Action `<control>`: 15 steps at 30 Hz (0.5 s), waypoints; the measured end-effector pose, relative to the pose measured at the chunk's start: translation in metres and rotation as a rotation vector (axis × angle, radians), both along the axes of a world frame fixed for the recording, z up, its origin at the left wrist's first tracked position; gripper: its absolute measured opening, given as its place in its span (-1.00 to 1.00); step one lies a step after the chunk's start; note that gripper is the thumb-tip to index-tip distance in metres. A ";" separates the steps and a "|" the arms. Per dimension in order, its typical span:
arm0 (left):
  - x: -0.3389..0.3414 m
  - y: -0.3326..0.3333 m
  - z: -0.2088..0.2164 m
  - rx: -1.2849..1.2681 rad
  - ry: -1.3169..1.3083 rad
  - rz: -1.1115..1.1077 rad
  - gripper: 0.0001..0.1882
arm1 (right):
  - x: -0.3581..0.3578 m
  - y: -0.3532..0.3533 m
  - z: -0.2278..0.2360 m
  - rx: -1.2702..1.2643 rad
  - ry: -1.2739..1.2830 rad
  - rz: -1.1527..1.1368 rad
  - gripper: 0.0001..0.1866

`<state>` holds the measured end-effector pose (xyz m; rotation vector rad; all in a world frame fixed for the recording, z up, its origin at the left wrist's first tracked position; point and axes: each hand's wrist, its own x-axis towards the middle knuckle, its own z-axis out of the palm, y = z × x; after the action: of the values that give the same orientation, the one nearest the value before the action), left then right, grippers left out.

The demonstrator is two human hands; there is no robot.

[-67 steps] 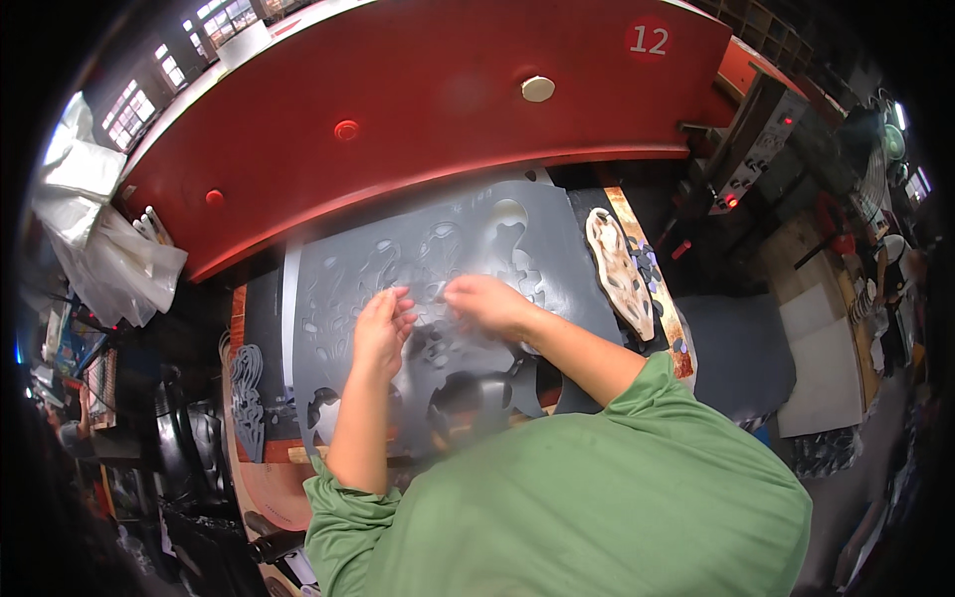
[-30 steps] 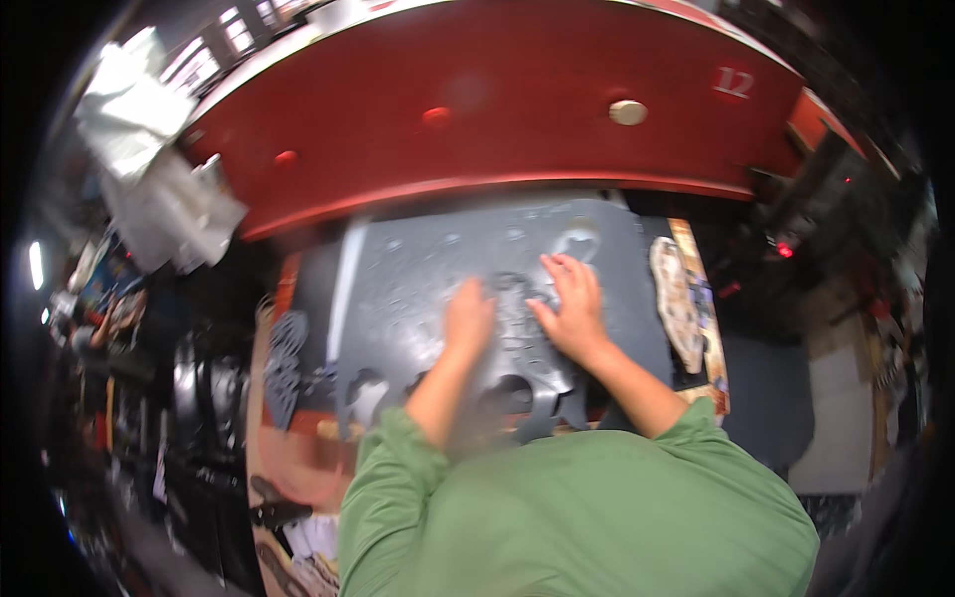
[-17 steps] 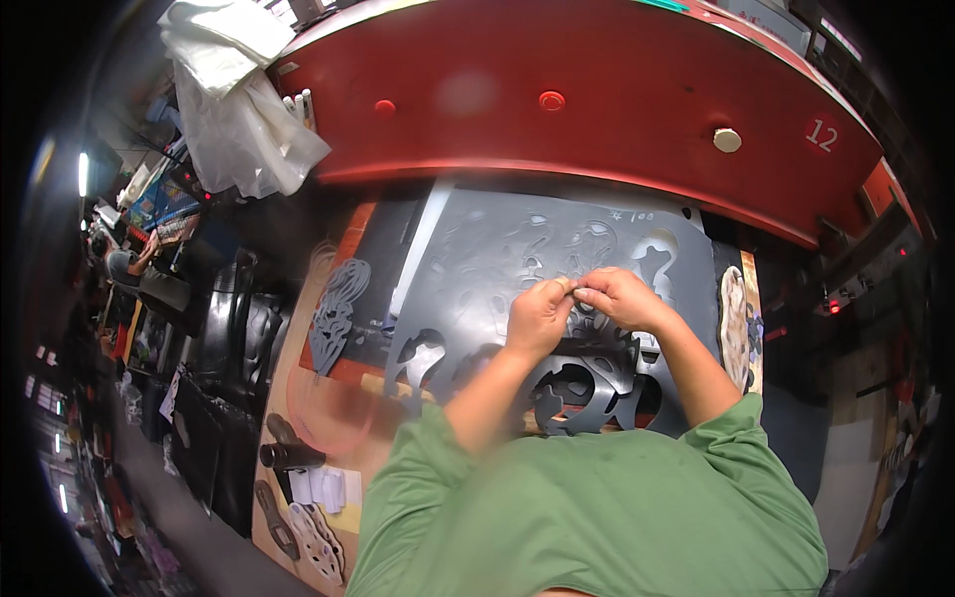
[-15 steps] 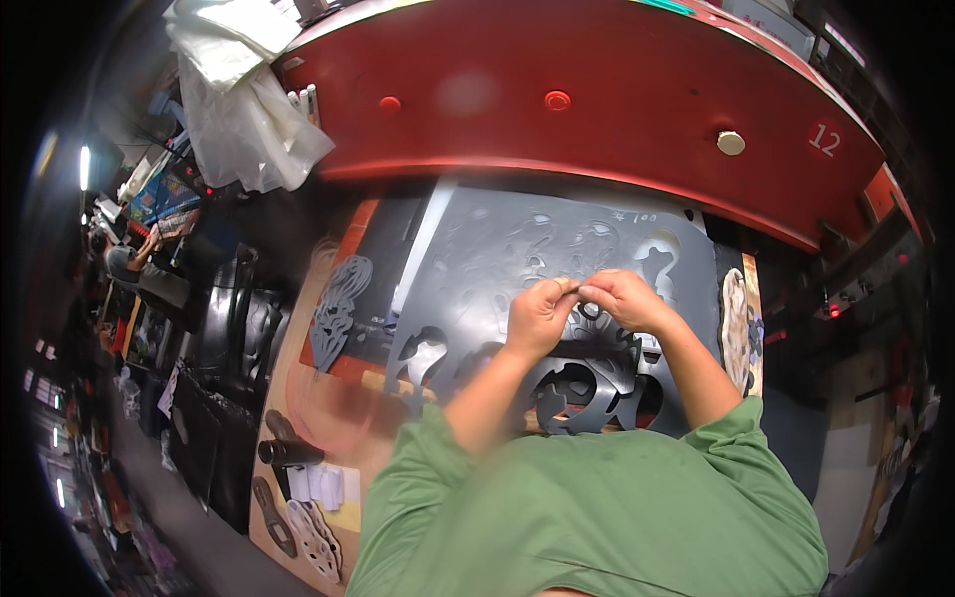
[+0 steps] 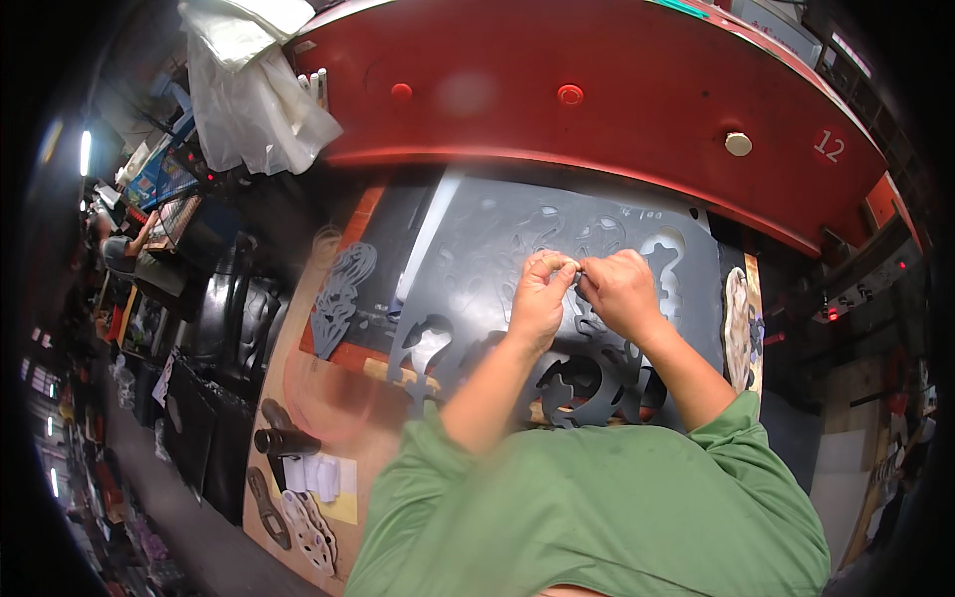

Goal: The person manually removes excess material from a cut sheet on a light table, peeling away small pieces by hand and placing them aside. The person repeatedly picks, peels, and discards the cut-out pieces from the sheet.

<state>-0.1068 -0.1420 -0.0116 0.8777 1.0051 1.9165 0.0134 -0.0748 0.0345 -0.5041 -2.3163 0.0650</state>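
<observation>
My left hand point(image 5: 540, 296) and my right hand point(image 5: 622, 294) meet over a dark grey sheet point(image 5: 468, 239), fingertips pinched together. Between them they hold a small grey cut-out piece point(image 5: 587, 320), which hangs below the fingers; its upper part is hidden by them. Curved shapes are cut into the sheet, and light shows through some openings. Its near edge is a ragged web of curved strips point(image 5: 572, 383), close to my green shirt.
A red machine beam point(image 5: 477, 119) with buttons spans the far side. Left of the sheet lie grey lattice cut-outs point(image 5: 343, 298); at lower left are a black cylinder point(image 5: 286, 442) and patterned pieces point(image 5: 308, 532). Another patterned piece point(image 5: 736, 328) lies right. Plastic bags point(image 5: 254, 109) hang at upper left.
Both hands have moved slightly up and away from my body, still pinched together. The right hand has turned, its knuckles now higher, and the grey piece beneath the fingers has shifted. The view tilted slightly.
</observation>
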 end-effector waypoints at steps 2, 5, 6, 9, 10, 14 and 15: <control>-0.002 -0.001 0.004 0.016 -0.199 -0.034 -0.93 | 0.000 -0.004 0.003 -0.047 -0.072 -0.026 -0.91; -0.012 0.000 0.011 0.198 -0.255 0.050 -0.96 | 0.000 -0.006 0.007 -0.072 -0.101 -0.065 -0.84; -0.013 0.000 0.014 0.217 -0.323 0.008 -0.96 | 0.000 -0.006 0.007 -0.056 -0.082 -0.079 -0.83; -0.017 -0.009 0.026 0.269 -0.491 -0.081 -0.96 | 0.001 0.000 0.006 -0.052 -0.157 -0.094 -0.82; -0.019 -0.014 0.032 0.289 -0.530 -0.084 -0.95 | 0.002 0.003 0.004 -0.026 -0.137 -0.067 -0.82; -0.078 -0.044 0.061 0.463 -0.461 0.131 -0.87 | 0.022 0.022 0.001 -0.306 -0.282 -0.432 -0.74; -0.095 -0.054 0.062 0.408 -0.300 0.081 -0.85 | 0.028 0.027 0.001 -0.371 -0.214 -0.473 -0.69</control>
<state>-0.2015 -0.1963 0.0501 0.7445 0.4851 2.2850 0.0410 -0.0477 0.0356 -1.2882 -2.3331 0.2238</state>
